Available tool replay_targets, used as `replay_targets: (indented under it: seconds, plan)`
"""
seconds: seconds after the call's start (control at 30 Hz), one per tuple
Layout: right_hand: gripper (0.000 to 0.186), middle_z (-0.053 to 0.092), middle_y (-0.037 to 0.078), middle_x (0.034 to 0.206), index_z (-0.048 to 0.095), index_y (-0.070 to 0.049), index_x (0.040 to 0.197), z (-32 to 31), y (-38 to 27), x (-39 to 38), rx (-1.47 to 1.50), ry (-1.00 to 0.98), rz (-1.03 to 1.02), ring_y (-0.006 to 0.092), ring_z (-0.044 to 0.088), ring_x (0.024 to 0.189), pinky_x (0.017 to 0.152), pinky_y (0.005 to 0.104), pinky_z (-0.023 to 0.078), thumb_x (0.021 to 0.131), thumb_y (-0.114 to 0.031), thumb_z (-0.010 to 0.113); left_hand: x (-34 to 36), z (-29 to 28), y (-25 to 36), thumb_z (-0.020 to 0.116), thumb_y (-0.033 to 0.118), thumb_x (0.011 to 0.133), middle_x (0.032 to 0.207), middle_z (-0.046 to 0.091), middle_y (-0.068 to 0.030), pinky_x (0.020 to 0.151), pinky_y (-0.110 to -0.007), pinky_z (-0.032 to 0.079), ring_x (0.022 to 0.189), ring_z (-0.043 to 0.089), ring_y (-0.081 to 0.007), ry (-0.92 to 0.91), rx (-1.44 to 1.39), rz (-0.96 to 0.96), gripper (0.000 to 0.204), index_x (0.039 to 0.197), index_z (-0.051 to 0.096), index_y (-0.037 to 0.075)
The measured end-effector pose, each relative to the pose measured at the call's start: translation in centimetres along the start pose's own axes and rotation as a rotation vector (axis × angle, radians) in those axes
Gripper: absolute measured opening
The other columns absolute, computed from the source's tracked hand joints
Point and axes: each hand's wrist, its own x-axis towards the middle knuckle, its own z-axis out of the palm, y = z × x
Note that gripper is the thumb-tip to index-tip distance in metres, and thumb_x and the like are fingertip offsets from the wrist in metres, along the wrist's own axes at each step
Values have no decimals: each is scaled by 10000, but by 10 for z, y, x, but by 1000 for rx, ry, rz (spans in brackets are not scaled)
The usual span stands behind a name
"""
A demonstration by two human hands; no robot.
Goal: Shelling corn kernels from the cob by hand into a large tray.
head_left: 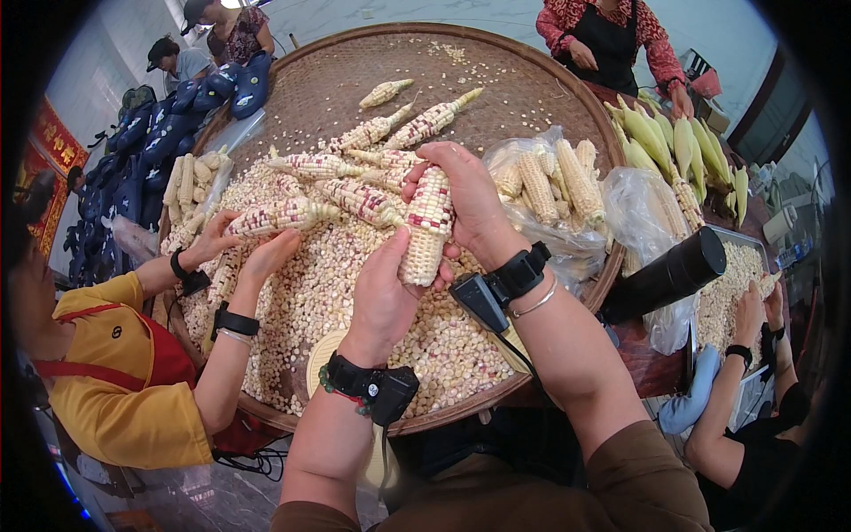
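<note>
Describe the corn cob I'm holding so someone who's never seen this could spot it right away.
Start at the big round woven tray heaped with loose kernels. Near its front edge, the left hand and right hand grip one cob upright between them. Unlike the cobs lying flat behind it, it is lifted off the pile, white with red-speckled kernels.

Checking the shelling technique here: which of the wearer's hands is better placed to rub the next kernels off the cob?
Probably the left hand: its thumb lies on the kernel rows at the lower part of the speckled corn cob, while the right hand grips the upper part, steadying it.
</note>
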Motion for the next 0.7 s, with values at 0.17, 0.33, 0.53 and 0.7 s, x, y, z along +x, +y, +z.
replay_targets:
  seconds: [0.17, 0.33, 0.53, 0.7]
  plan:
    - [149, 589, 90, 727, 500, -47, 954, 4, -2, -3, 21, 27, 6, 182, 612, 570, 434, 319, 509, 906, -155, 591, 1, -4, 0, 263, 356, 1040, 976, 660, -185, 663, -306, 482, 735, 623, -218, 15, -65, -6, 484, 1220, 515, -17]
    - [140, 590, 90, 734, 509, -41, 944, 1, 3, -1, -17, 21, -3, 180, 610, 574, 447, 321, 510, 910, -154, 585, 0, 1, 4, 273, 400, 1041, 959, 665, -165, 650, -293, 488, 729, 626, -199, 63, -49, -18, 504, 1207, 528, -2]
    - [132, 601, 92, 737, 523, -30, 940, 0, 5, -1, -99, 23, -37, 174, 612, 593, 488, 299, 496, 915, -151, 570, -1, 2, 2, 439, 354, 1019, 931, 667, -110, 611, -249, 483, 704, 621, -145, 145, 165, -31, 386, 1159, 561, 15]
    - [131, 607, 91, 735, 525, -33, 934, 4, 6, -1, -121, 26, -40, 174, 617, 598, 486, 294, 491, 918, -155, 567, -3, 0, 3, 496, 287, 1005, 917, 668, -97, 610, -246, 481, 699, 618, -138, 157, 176, -21, 298, 1097, 588, 18]
